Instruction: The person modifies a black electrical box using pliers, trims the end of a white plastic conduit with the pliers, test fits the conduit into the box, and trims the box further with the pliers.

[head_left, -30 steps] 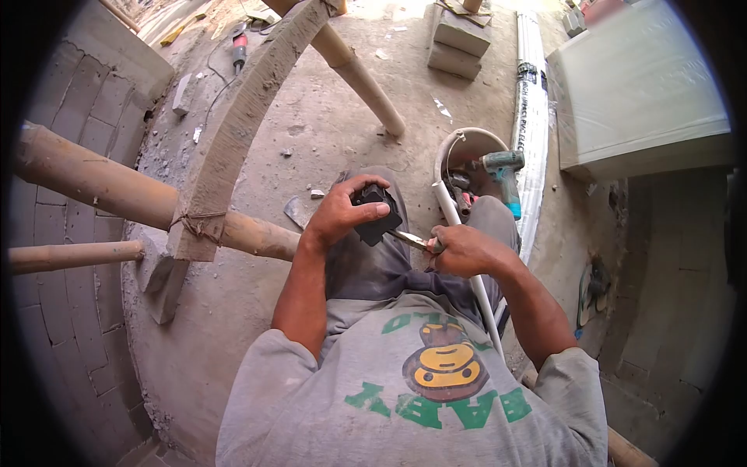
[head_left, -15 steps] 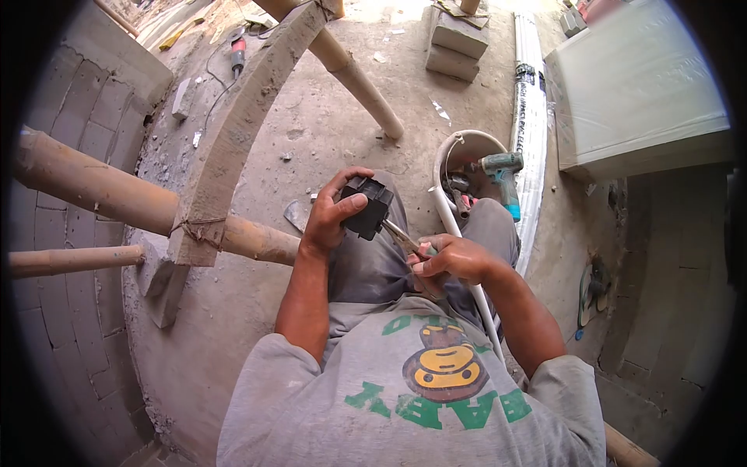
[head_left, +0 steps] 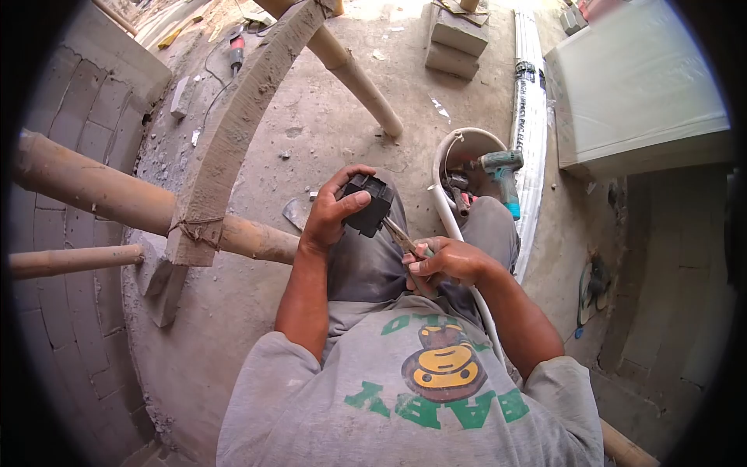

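My left hand (head_left: 336,212) is closed around a black plastic electrical box (head_left: 369,205), thumb on its face, held above my lap. My right hand (head_left: 447,261) grips the handles of a pair of pliers (head_left: 397,234), whose metal jaws meet the lower right edge of the box. Exactly what the jaw tips hold is too small to tell. Just beyond my knee stands a bucket (head_left: 440,167) with tools inside, and a teal cordless drill (head_left: 504,177) rests at its rim. A white pipe (head_left: 486,315) runs beside my right forearm.
Bamboo poles (head_left: 109,185) and a rough timber plank (head_left: 233,148) stand at the left. Wrapped white conduit (head_left: 531,132) lies along the right, near a plastic-covered block (head_left: 638,86). Concrete blocks (head_left: 457,40) and a red power tool (head_left: 236,53) are farther off. Sandals (head_left: 594,289) lie at right.
Both hands keep almost the same position, with the pliers still at the edge of the box. The white pipe beside my right arm looks slightly shifted and more curved.
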`<state>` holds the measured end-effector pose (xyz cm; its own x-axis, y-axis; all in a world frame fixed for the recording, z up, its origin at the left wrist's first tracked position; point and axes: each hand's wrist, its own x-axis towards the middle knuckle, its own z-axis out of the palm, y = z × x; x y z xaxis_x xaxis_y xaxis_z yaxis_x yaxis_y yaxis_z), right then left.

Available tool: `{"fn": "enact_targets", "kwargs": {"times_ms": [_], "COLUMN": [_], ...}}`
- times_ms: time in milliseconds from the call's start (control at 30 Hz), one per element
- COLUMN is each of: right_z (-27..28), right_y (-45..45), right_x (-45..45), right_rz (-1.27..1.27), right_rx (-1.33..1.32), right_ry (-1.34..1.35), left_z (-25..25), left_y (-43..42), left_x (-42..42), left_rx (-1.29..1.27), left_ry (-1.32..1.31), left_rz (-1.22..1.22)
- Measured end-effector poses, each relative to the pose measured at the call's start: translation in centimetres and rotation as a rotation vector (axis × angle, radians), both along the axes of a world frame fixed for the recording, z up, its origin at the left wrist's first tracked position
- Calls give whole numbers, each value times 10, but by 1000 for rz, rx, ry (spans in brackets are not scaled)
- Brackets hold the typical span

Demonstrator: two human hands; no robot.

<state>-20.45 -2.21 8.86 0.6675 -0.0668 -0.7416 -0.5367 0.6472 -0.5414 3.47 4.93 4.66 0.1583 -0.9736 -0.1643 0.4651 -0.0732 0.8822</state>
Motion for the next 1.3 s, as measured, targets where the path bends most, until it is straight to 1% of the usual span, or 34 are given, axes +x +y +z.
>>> {"fn": "enact_targets", "kwargs": {"times_ms": [33,100,133,200,233,300,333,433,533,600,633,700,733,800,833,900,933,1033,1133,1233,1300], "right_z": [3,6,9,30,37,35,33,8,2,12,19,36,40,34,29,4,-1,9,23,26,17], "right_y": [-1,-6,-9,-23,-26,-28,-29,-14,-4,-9,-11,-22,-27,-31,-34,-27,-21,-9,-10,-2,3], "right_x": [1,1,2,9,12,10,8,-2,3,4,5,12,14,11,8,-1,-3,2,11,11,4], "right_rz": [-1,131,198,472,611,562,540,148,29,131,184,532,705,640,607,362,243,94,339,327,192], "right_rx": [4,-245,-369,-512,-581,-548,-531,-157,-55,-183,-245,-552,-707,-631,-596,-405,-304,-151,-506,-658,-462], "right_ry": [9,27,35,173,244,190,161,-9,26,36,42,169,234,174,146,58,13,-12,86,58,4], "left_z": [0,0,-2,-7,-7,-6,-3,3,0,-4,-5,-7,-6,-5,-4,-3,0,-5,-9,-11,-14], "left_y": [1,3,3,0,-2,-4,-3,-1,2,2,3,3,2,-1,-2,0,1,0,3,0,-2], "left_x": [0,3,4,7,7,8,8,6,3,6,7,9,8,3,3,4,4,4,6,7,5], "left_rx": [-5,-16,-24,-45,-46,-46,-36,-17,-16,-32,-40,-60,-48,-26,-22,-12,-16,-26,-13,-23,0], "left_ry": [6,19,-63,-225,-214,-194,-135,4,50,60,-5,-136,-173,-246,-162,8,39,82,145,170,246], "left_rz": [-11,-32,-64,-131,-143,-163,-141,-72,-29,-41,-74,-144,-139,-128,-115,-81,-71,-30,-75,-82,-46]}}
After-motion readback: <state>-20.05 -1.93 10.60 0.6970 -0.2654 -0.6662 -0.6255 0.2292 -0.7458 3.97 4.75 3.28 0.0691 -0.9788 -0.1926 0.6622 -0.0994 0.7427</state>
